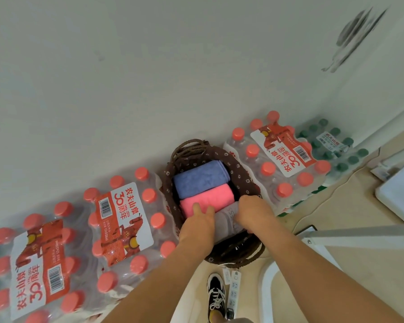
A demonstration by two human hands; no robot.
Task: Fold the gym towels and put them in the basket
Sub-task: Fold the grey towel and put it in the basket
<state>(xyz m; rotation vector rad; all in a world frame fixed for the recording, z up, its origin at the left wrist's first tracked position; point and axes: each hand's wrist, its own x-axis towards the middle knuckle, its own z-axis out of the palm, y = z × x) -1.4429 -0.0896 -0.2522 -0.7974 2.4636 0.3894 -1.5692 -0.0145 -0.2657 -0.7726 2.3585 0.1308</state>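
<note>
Now both hands reach into the basket (pixel 241 177). Three folded towels lie across it, long sides running left to right: the blue towel (pixel 198 180) far, the pink towel (pixel 209 198) in the middle, the grey towel (pixel 226 221) nearest, between the hands. The left hand (pixel 198 223) is flat, its straight fingers touching the pink towel. The right hand (pixel 252 210) curls round the grey towel's right end.
</note>
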